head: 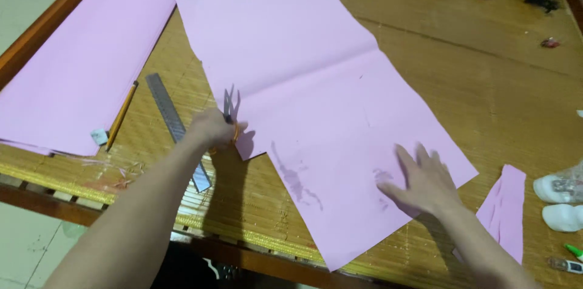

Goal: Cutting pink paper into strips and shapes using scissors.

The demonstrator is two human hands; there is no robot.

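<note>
The left hand [214,128] has its fingers closed round scissors [229,110] biting into the pink sheet [316,95]; the right hand [425,183], fingers spread, should press flat so the cut stays straight.

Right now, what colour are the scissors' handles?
Orange, seen in the head view: the scissors are held by the left hand.

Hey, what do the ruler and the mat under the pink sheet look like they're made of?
The ruler looks like metal: flat, grey, dull sheen. The mat looks like woven bamboo or reed: fine tan parallel strips with a golden fabric border. The pink sheet looks like thin matte paper, creased.
</note>
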